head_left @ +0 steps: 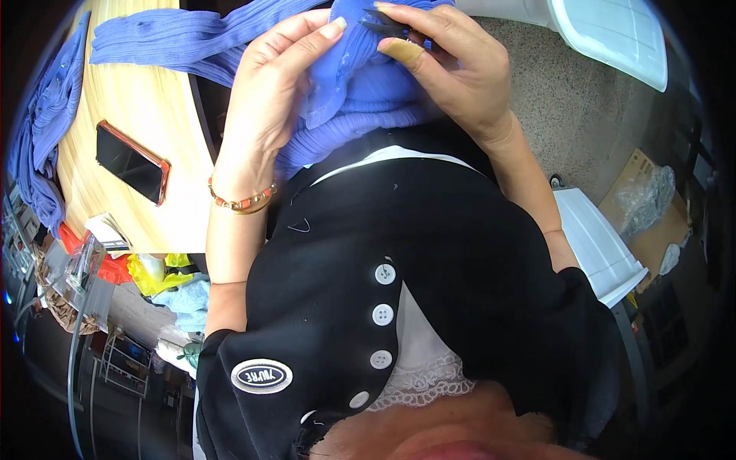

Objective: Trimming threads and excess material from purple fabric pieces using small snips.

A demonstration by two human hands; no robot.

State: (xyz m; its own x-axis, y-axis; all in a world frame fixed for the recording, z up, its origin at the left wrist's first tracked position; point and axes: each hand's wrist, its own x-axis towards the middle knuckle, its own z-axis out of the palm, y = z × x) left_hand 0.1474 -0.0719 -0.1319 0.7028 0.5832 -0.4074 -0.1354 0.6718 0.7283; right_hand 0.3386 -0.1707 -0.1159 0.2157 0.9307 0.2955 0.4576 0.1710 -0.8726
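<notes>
A blue ribbed knit garment [376, 100] lies bunched over my lap, and one long part of it stretches left across the table. My left hand [264, 84] pinches a fold of the knit between thumb and fingers. In my right hand [468, 65] is a pair of small dark thread snips [383, 27], their blades pointing left against the raised fabric. Tan tape wraps the right thumb. Fine loose threads show on the knit near my left fingertips. The far edge of the fabric runs out of the picture at the top.
A phone in a red case [132, 162] lies on the light wooden table [180, 123] at my left. More blue knitwear [46, 138] hangs over its far-left side. Pale plastic bins [609, 38] stand at right, near cardboard [659, 245] and clear plastic wrap [648, 199]. A yellow bag [149, 277] sits lower left.
</notes>
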